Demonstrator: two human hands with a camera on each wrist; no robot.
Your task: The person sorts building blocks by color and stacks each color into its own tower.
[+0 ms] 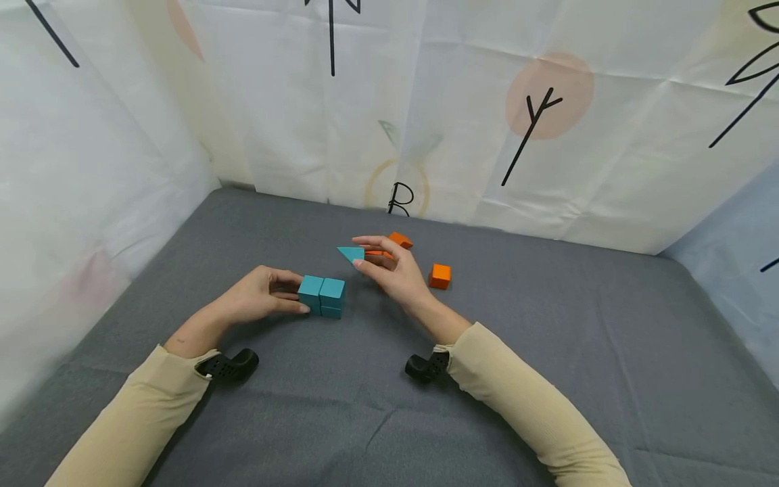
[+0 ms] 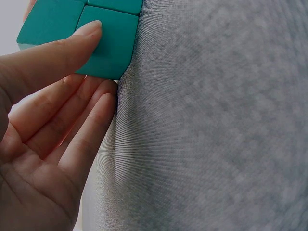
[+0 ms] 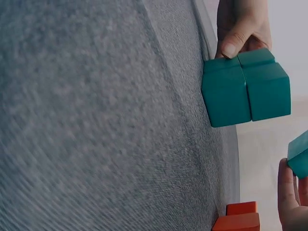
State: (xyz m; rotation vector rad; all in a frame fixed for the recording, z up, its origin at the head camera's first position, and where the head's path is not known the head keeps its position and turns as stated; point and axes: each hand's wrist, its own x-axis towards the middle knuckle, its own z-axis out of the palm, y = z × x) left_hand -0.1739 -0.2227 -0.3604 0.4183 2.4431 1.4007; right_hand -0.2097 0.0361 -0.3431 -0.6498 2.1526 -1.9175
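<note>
A two-by-two stack of teal blocks (image 1: 331, 289) stands on the grey table. My left hand (image 1: 258, 296) grips it at its left side; in the left wrist view the thumb lies across the near face of a lower teal block (image 2: 113, 45), with fingertips around behind. Up and to the right of the stack, my right hand (image 1: 392, 270) pinches a teal triangular block (image 1: 355, 254) between thumb and fingers. The right wrist view shows the stack (image 3: 245, 91) from its other side and part of the triangular block (image 3: 299, 155) at the frame's edge.
Past the right hand lie orange blocks (image 1: 400, 239), partly hidden by its fingers. An orange cube (image 1: 440, 276) sits to the right of that hand. Grey cloth covers the table (image 1: 548, 325); a patterned white curtain (image 1: 450, 122) rises along its back edge.
</note>
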